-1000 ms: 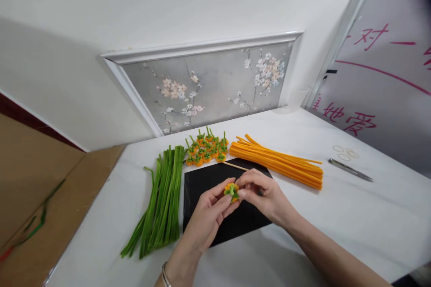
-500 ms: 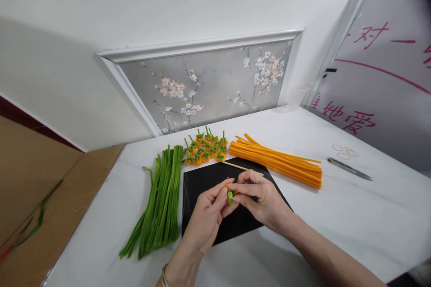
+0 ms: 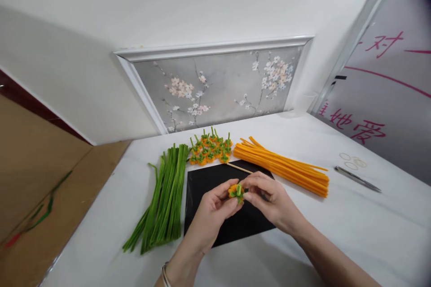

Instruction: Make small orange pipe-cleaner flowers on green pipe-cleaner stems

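Between my hands, above a black mat (image 3: 202, 188), is a small orange pipe-cleaner flower (image 3: 233, 190) with a green top and stem facing me. My left hand (image 3: 217, 206) pinches its left and lower edge between thumb and fingers. From the right, the closed fingertips of my right hand (image 3: 266, 195) touch its green part. Finished orange-and-green pieces of the same kind (image 3: 210, 147) stand in a cluster behind the mat, stems up. A thin wooden stick (image 3: 239, 168) lies on the mat's back edge, partly hidden by my right hand.
Green pipe cleaners (image 3: 166, 197) lie bundled left of the mat; orange pipe cleaners (image 3: 283, 166) lie to the right. Tweezers (image 3: 357, 179) and several thin rings (image 3: 352, 161) rest farther right on the white table (image 3: 363, 228). Cardboard (image 3: 67, 197) borders the left edge, a wall the back.
The flower has turned in my fingers, so more of its orange petals and green top show. My right fingers have shifted slightly off it. The whole view has moved a little.
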{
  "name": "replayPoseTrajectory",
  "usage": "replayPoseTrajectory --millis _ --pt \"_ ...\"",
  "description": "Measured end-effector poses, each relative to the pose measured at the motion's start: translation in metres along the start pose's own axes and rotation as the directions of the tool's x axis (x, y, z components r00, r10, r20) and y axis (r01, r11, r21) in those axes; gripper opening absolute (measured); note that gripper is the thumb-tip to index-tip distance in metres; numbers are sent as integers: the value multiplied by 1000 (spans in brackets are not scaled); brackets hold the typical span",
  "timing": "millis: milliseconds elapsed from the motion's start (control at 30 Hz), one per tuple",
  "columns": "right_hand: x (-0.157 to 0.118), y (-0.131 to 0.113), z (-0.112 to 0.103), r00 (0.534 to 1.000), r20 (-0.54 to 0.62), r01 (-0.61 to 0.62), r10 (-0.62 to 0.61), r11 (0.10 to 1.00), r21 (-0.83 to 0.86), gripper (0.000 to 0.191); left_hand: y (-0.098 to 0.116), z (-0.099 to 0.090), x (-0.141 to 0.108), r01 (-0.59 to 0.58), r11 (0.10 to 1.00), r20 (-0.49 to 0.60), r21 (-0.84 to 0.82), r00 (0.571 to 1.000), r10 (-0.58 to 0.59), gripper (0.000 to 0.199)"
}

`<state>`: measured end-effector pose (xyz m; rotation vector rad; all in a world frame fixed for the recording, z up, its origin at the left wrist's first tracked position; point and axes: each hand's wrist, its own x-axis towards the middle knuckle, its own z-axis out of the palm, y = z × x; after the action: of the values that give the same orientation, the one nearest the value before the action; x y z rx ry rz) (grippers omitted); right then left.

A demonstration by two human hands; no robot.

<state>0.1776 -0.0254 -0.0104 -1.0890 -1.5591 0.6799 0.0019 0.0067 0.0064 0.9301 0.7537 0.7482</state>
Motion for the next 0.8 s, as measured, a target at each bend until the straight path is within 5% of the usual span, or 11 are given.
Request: replayPoseTrajectory --millis 467,600,800 --pt "0 4 2 994 3 -104 105 980 168 11 3 0 -2 57 998 -26 -28 998 -58 41" --pt "1 7 -5 995 -22 -95 99 984 149 17 4 -2 -2 47 997 26 -60 999 -45 37" --pt "1 1 -3 992 55 -114 110 991 65 30 1 -1 0 40 999 -36 -8 999 -40 38"
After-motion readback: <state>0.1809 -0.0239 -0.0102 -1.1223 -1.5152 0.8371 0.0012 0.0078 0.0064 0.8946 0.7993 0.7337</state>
